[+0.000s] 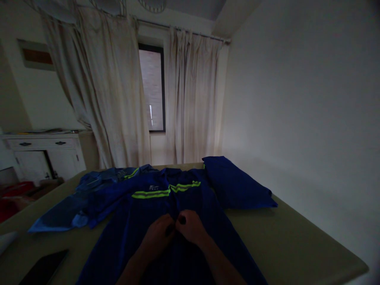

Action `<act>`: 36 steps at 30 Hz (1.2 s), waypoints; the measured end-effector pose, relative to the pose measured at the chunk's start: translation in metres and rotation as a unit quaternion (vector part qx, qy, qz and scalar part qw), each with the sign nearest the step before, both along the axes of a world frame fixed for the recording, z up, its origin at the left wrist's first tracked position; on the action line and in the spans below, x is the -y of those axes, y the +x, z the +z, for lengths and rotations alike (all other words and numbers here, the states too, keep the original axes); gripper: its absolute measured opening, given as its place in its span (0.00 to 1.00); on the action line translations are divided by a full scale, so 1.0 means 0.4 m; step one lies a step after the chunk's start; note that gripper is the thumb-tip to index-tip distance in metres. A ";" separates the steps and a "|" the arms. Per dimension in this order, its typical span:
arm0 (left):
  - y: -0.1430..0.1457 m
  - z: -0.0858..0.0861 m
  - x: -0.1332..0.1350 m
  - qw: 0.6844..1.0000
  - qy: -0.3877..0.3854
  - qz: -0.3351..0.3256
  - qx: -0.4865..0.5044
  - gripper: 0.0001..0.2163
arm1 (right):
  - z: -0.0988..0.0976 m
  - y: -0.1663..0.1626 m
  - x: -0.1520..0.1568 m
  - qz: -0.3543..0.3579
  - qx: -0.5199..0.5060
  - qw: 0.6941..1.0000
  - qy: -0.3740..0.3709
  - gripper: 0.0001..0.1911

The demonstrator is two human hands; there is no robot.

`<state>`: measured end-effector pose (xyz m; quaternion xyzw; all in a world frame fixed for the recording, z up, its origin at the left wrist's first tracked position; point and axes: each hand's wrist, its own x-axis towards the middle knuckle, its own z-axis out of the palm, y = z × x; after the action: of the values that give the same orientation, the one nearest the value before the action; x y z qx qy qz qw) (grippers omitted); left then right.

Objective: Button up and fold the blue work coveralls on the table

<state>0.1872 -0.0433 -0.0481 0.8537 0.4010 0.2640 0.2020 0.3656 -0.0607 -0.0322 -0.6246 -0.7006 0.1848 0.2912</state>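
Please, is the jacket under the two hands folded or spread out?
Spread out: the jacket lies across the table, with one sleeve stretched to the left.

The left hand and right hand pinch the middle of the blue jacket, close together, fingers curled. Both bare arms reach over its lower part.

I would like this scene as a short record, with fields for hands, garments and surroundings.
Left hand: curled at the jacket's middle front; grip too dark to tell
Right hand: close beside it, likewise curled
Jacket: blue, yellow-green stripes, spread on table
Right of jacket: folded garment, dark blue
Left of jacket: lighter garment
Behind: curtains, window
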 end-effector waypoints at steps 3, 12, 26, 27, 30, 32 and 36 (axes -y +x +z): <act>0.003 -0.002 0.002 1.000 0.004 0.017 -0.006 0.04 | -0.001 0.005 -0.002 -0.006 -0.014 1.000 -0.013 0.06; 0.000 -0.011 -0.003 1.000 0.013 0.024 0.007 0.04 | -0.022 0.009 -0.007 -0.020 0.057 0.998 -0.003 0.07; 0.000 -0.006 -0.001 0.999 0.005 0.036 -0.002 0.04 | -0.013 0.036 -0.016 0.068 -0.004 0.997 0.018 0.07; 0.000 -0.007 -0.001 0.999 0.003 0.042 -0.005 0.04 | -0.015 0.036 -0.017 0.072 -0.008 0.997 0.020 0.07; 0.001 -0.007 -0.002 0.999 -0.007 0.053 -0.007 0.05 | -0.017 0.031 -0.017 0.064 -0.009 0.998 0.026 0.07; 0.003 -0.003 -0.003 0.998 -0.025 0.057 0.007 0.07 | -0.014 0.027 -0.015 0.050 -0.004 0.998 0.034 0.06; 0.002 0.007 -0.007 0.992 -0.086 0.061 0.070 0.10 | -0.012 0.021 -0.015 0.036 -0.015 0.999 0.038 0.06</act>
<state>0.1882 -0.0405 -0.0453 0.7864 0.4582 0.2996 0.2861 0.3741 -0.0548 -0.0371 -0.5848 -0.7247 0.1775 0.3183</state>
